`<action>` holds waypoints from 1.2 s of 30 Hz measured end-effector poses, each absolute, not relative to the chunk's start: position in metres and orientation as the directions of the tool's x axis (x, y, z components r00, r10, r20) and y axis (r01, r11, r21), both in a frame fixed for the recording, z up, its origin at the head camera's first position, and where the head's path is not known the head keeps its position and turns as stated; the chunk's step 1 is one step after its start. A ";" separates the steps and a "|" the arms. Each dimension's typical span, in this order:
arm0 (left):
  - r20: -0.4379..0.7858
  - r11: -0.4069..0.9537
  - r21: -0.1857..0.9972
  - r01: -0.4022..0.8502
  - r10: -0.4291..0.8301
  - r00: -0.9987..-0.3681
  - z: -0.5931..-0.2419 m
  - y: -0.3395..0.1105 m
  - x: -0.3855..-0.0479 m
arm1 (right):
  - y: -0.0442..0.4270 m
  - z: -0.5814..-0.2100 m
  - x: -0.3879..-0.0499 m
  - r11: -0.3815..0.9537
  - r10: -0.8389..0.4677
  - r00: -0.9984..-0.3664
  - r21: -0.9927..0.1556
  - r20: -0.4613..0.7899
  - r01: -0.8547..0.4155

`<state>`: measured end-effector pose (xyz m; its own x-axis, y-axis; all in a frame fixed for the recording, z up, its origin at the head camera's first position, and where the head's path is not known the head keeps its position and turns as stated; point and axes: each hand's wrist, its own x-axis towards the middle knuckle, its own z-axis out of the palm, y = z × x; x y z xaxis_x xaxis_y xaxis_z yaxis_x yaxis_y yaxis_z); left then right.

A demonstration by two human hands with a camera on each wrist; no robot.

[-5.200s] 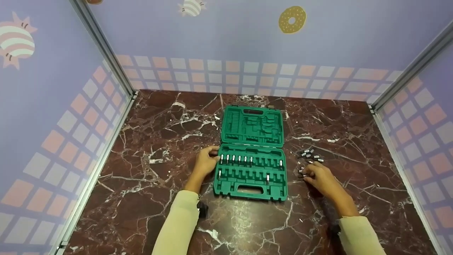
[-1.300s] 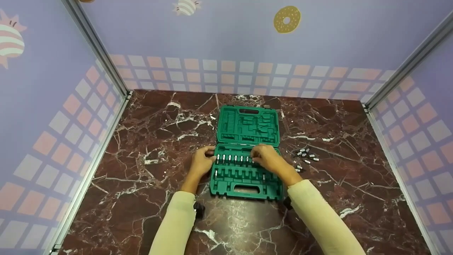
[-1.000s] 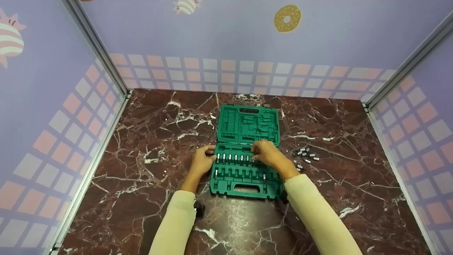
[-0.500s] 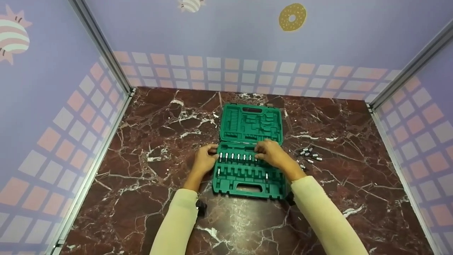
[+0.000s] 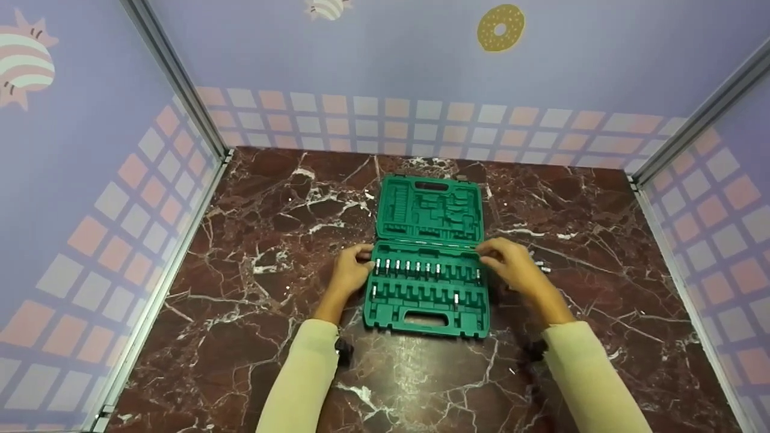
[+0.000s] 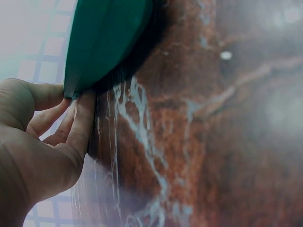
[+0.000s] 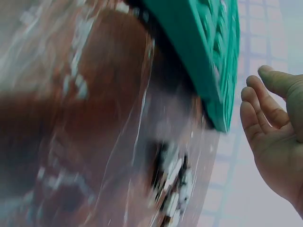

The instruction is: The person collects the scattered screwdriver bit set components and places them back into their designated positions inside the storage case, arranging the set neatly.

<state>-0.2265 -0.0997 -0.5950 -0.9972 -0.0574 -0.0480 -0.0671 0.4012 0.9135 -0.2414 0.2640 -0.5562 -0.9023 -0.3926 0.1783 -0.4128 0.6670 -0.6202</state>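
Note:
A green tool case lies unfolded on the table, its lid laid back. Several bit sockets stand side by side at the left of the upper row, and one bit socket is at that row's right end. The lower row holds two. My left hand grips the case's left edge; the left wrist view shows thumb and fingers pinching its corner. Beside the right edge my right hand hovers with loosely bent fingers, holding nothing. Loose bit sockets lie below it, mostly hidden in the head view.
The brown marbled table carries the case near its middle. Purple patterned panels enclose the back and both sides, with metal corner posts between them.
My right hand has brought a bit socket from the loose pile into the upper row, released it and moved right, off the case. The left hand has kept its hold on the left edge.

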 end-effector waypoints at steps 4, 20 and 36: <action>-0.067 0.405 0.910 -0.088 -0.066 -0.996 -0.596 -0.100 -0.227 | 0.282 -0.556 -0.236 0.684 -0.335 -0.932 -0.644 0.140 -0.342; -0.069 0.393 0.916 -0.086 -0.056 -0.996 -0.596 -0.100 -0.226 | 0.327 -0.574 -0.219 0.763 -0.328 -0.939 -0.558 0.101 -0.326; -0.070 0.393 0.915 -0.091 -0.067 -0.995 -0.596 -0.099 -0.225 | 0.333 -0.591 -0.217 0.764 -0.347 -0.925 -0.527 0.153 -0.373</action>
